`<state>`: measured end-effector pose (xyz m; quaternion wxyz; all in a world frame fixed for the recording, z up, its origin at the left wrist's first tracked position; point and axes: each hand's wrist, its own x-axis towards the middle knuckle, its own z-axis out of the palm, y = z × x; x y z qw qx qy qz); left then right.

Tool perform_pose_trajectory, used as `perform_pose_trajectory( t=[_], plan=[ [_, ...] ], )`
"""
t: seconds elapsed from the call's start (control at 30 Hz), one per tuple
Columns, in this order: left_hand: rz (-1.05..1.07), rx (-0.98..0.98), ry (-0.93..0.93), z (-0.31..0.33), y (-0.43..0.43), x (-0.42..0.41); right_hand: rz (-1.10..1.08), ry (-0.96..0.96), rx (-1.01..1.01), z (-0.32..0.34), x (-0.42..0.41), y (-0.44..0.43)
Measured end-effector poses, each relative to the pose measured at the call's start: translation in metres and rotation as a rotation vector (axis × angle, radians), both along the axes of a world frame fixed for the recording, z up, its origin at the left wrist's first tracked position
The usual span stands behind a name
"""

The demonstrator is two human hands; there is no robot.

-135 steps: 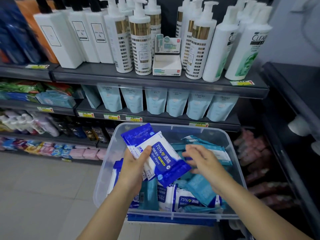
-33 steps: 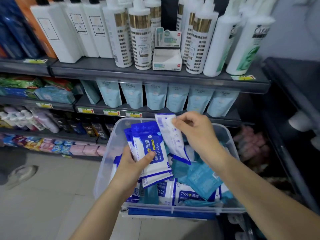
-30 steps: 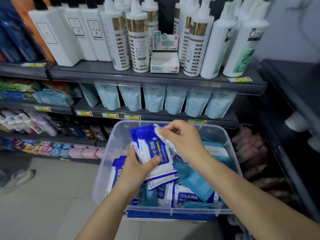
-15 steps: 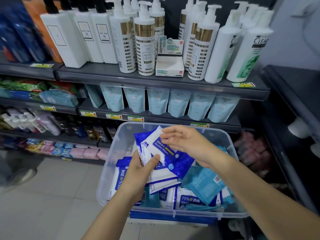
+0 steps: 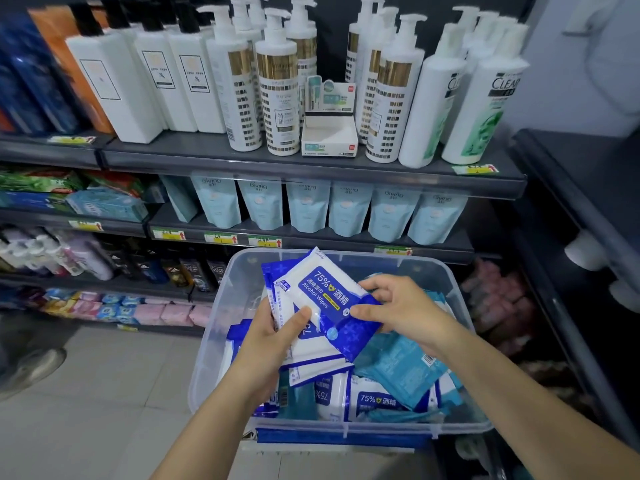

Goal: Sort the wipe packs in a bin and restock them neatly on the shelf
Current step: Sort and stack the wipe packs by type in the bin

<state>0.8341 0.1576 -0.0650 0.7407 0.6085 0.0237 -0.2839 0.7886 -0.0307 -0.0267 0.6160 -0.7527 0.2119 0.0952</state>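
Head view, nearest first: hands?

— Left hand (image 5: 273,337) over the near half of the bin, thumb laid across the front of a stack of wipe packs (image 5: 311,355), fingers curled behind it. Gripping the stack, held tilted above the bin's contents.

And the other?

— Right hand (image 5: 405,310) just beside it, pinching the top pack (image 5: 329,303) at its blue right end, thumb on the printed face, fingers curled round the back. Printed "75%" and "Alcohol Wipes", lying slantwise on the stack.

Below them?

— Clear plastic bin (image 5: 214,341), open-topped. Inside, more blue-and-white packs (image 5: 377,400) lying along the near wall and the left side, mixed with teal packs (image 5: 398,372) toward the right, one of those with a barcode facing up. Pale floor tiles (image 5: 104,393) to the left of the bin.

Behind the bin?

— Dark shelf (image 5: 329,244) with yellow price tags on its lip, carrying a row of pale blue pouches (image 5: 349,209) standing upright side by side. Lower down to the left, pink packs (image 5: 166,311) on a bottom shelf, blurred.

Farthest?

— Upper shelf (image 5: 277,166) lined with white pump bottles (image 5: 277,98), several banded in gold, and among them a small white display box (image 5: 329,140). Left of those, blue and orange bottles, too blurred to read.
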Motion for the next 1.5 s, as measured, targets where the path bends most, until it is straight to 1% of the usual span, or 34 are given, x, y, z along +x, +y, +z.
perform_pose_trajectory(
  t=[0.1,0.2,0.27,0.4,0.47,0.5,0.6,0.67,0.73,0.83,0.9,0.97,1.07,1.13,1.17,1.23,1.3,1.4,1.5],
  plan=[
    [-0.042,-0.036,0.010,0.002,0.001,0.000,-0.084,-0.034,0.065,0.002,0.000,-0.003],
    [-0.078,-0.062,0.034,0.002,0.006,0.002,-0.226,-0.101,0.245,0.013,0.002,-0.016],
    [-0.075,-0.079,0.067,0.001,0.011,0.005,-0.247,-0.147,0.266,0.023,0.002,-0.028],
    [-0.090,-0.065,0.075,0.002,0.015,0.008,-0.142,-0.216,0.161,0.042,0.005,-0.039],
    [-0.113,-0.052,0.060,0.003,0.014,0.007,-0.008,-0.241,0.075,0.049,0.010,-0.035],
    [-0.130,-0.050,0.050,0.004,0.012,0.005,0.092,-0.237,-0.003,0.053,0.014,-0.031],
    [-0.186,-0.043,0.044,0.008,0.008,0.002,0.387,-0.211,-0.338,0.059,0.028,-0.008],
    [-0.208,-0.045,0.042,0.009,0.007,0.001,0.458,-0.221,-0.540,0.057,0.039,0.010],
    [-0.229,-0.049,0.056,0.009,0.008,0.001,0.440,-0.234,-0.674,0.051,0.047,0.024],
    [-0.237,-0.088,0.116,0.011,0.011,0.001,0.389,-0.268,-0.741,0.043,0.052,0.037],
    [-0.235,-0.070,0.053,0.011,0.014,0.000,0.370,-0.318,-0.742,0.037,0.055,0.041],
    [-0.205,-0.038,0.007,0.010,0.019,0.000,0.333,-0.368,-0.693,0.032,0.056,0.044],
    [-0.078,-0.017,0.007,0.006,0.029,0.003,0.182,-0.424,-0.621,0.020,0.057,0.038],
    [0.041,-0.007,-0.007,0.003,0.039,0.009,0.108,-0.386,-0.614,0.006,0.053,0.031],
    [0.090,-0.009,-0.021,0.001,0.044,0.012,0.118,-0.346,-0.618,-0.004,0.049,0.029],
    [0.165,-0.003,-0.037,-0.002,0.054,0.020,0.216,-0.240,-0.632,-0.026,0.041,0.028],
    [0.211,0.018,-0.055,-0.005,0.063,0.026,0.362,-0.097,-0.676,-0.049,0.033,0.031],
    [0.241,0.050,-0.058,-0.011,0.070,0.029,0.525,0.098,-0.772,-0.080,0.024,0.036],
    [0.256,0.080,-0.050,-0.017,0.072,0.026,0.653,0.240,-0.884,-0.100,0.017,0.041]
  ],
)
